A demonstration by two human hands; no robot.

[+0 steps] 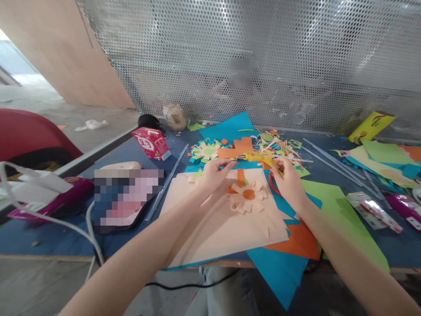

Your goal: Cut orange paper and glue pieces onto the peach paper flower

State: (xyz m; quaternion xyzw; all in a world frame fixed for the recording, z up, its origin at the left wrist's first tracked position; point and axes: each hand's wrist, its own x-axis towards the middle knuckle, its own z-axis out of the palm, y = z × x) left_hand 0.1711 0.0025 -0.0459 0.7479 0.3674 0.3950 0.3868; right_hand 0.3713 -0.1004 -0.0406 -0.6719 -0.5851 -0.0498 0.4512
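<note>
My right hand (290, 179) grips a yellow hot glue gun (258, 157), its nozzle pointing left and a clear glue stick at its back end. Just left of the nozzle, my left hand (214, 175) has thumb and forefinger pinched together; what they hold is too small to make out. Below the hands, a peach paper flower (259, 202) with an orange centre lies on a stack of peach paper (210, 239). Another paper flower (208, 151), with a green centre, lies beyond my left hand. Red scissor handles (272, 183) show partly beside my right hand.
Coloured paper scraps (276, 142) are heaped at the back, before a perforated metal screen (197, 57). A red box (151, 144) and a phone (131, 199) are on the left. Green sheets (342, 215) and clear glue sticks (342, 166) lie on the right.
</note>
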